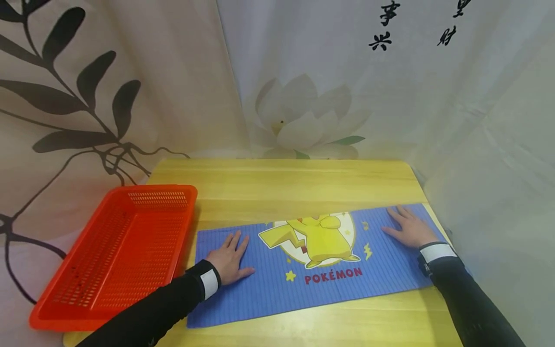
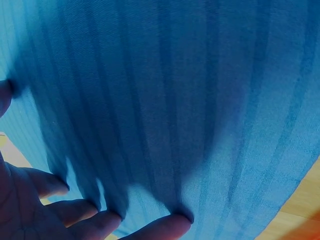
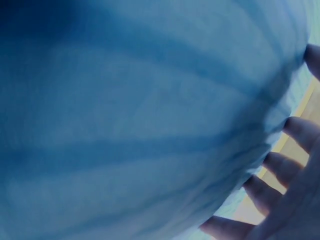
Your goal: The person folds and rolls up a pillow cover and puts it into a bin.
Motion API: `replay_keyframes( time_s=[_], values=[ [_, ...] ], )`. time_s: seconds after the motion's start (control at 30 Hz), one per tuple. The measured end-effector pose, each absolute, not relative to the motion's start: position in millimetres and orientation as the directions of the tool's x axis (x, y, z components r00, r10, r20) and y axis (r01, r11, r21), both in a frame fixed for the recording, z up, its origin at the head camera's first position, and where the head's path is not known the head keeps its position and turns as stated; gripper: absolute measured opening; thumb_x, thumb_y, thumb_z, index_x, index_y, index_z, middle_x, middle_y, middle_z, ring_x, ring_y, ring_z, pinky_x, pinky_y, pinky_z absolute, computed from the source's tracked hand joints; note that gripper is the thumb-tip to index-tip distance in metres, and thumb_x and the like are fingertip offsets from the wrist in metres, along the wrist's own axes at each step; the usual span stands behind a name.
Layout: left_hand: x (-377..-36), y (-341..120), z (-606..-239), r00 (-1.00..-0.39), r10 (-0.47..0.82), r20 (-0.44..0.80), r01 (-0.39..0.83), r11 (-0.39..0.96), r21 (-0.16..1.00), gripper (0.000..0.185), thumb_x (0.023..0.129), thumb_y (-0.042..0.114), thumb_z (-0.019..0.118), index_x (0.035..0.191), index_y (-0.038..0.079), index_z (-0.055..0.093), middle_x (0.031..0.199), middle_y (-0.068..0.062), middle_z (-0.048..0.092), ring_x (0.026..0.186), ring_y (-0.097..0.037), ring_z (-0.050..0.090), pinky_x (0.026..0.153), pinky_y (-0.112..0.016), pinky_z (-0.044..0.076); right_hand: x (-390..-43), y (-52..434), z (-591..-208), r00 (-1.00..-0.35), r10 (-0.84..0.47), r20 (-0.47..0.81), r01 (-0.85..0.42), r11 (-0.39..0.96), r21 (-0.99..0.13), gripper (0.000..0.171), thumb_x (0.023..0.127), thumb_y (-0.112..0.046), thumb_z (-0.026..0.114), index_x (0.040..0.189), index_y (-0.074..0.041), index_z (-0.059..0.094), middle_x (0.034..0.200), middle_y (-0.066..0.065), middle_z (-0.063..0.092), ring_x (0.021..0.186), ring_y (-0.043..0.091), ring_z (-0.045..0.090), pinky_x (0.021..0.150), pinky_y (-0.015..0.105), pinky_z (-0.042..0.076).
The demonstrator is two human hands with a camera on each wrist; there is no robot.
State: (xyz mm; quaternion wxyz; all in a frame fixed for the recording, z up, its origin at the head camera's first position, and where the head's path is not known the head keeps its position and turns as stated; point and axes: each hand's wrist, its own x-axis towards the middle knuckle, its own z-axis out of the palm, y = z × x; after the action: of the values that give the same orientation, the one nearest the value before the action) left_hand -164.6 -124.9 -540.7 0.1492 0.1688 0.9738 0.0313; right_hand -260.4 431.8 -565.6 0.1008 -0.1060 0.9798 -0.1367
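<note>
While a blue cloth spans the head view's lower centre, I see the left hand and right hand resting on it, fingers spread. Left wrist view: fingertips touch it, lower left; right wrist view: lower right.

Blue striped cloth, yellow cartoon print; red basket.

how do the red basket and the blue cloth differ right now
The red basket has raised, perforated walls, while the blue cloth lies flat and looks folded over. The basket is plain, but the cloth is striped, with a yellow character print. The left hand and right hand rest on the cloth; neither rests on the basket. Both things are on the wooden table.
</note>
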Motion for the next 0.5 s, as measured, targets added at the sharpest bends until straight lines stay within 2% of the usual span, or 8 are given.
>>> replay_keyframes(
  time_s=[0.5],
  values=[
    [-163.2, -120.3, -547.8, -0.924, 0.295, -0.245, 0.286, 0.956, 0.070, 0.091, 0.098, 0.062, 0.068, 0.161, 0.001, 0.044, 0.166, -0.028, 0.038, 0.150, -0.049, 0.041, 0.077, -0.070, 0.060, -304.6, 436.1, -578.1, -0.950, -0.267, -0.158, -0.215, 0.934, -0.286, 0.086, 0.104, -0.060, 0.058, 0.162, -0.001, 0.037, 0.168, 0.036, 0.023, 0.154, 0.060, 0.019, 0.114, 0.086, 0.017]
  ],
)
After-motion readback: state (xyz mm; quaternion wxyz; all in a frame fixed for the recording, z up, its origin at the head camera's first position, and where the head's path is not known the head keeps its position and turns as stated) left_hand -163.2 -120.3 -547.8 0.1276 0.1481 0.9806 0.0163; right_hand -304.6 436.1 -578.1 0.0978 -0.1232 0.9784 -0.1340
